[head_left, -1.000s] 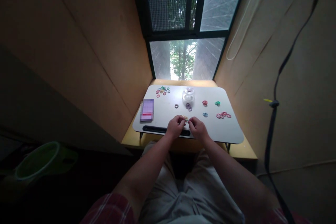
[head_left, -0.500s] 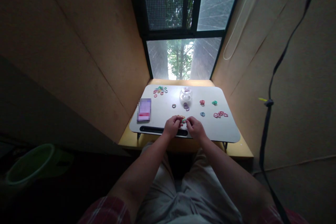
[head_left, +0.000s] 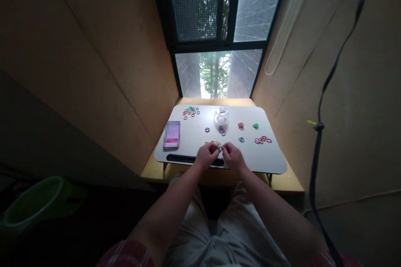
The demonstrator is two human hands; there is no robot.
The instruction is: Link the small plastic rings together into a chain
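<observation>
Close together over the table's front half, my left hand (head_left: 206,157) and my right hand (head_left: 233,156) are closed, pinching a small green hair tie (head_left: 219,148) between their fingertips. Part of it is hidden by the fingers. Several yellow hair ties (head_left: 214,143) lie just beyond my left hand, partly covered by it. Farther back are a loose purple cluster (head_left: 222,130) and a dark ring-shaped hair tie (head_left: 207,130). To the right of my hands sit a blue bundle (head_left: 241,139), a red bundle (head_left: 240,125), a green bundle (head_left: 255,126) and a spread of pink-red hair ties (head_left: 262,139).
A clear round jar (head_left: 221,119) stands at the back middle of the white folding table (head_left: 194,133). A mixed-colour heap of hair ties (head_left: 191,112) lies back left, above a phone-like flat object (head_left: 172,134). A black slot (head_left: 181,158) runs along the front edge. A dark strap (head_left: 316,150) hangs right.
The view has tilted up slightly, so the table sits lower. My fingertips have shifted a little on the green hair tie, and more of the yellow hair ties shows beyond my left hand.
</observation>
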